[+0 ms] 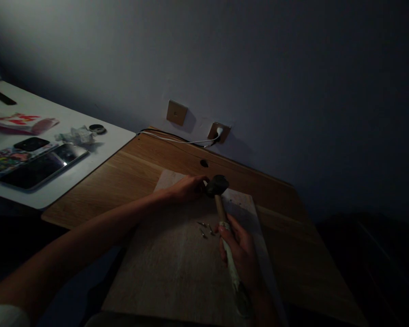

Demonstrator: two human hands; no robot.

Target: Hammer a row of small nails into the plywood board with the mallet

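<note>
My right hand (237,245) is wrapped round the pale handle of a hammer (218,185), whose dark head points away from me over a wooden board (177,268). Beside the hammer head, at its left, my left hand (189,187) is closed with the fingertips pinched near the board's far part. Whatever those fingertips hold is hidden by the dark head and the dim light. Between my hands and nearer to me, several small shiny nails or screws (202,232) lie loose on the board.
The board rests on a wooden desk (122,170) against a wall. A white table (112,131) adjoins at left, bearing a phone (46,167), crumpled plastic (77,135) and a red-and-white packet (25,121). Cables (177,138) run to a wall socket (218,132).
</note>
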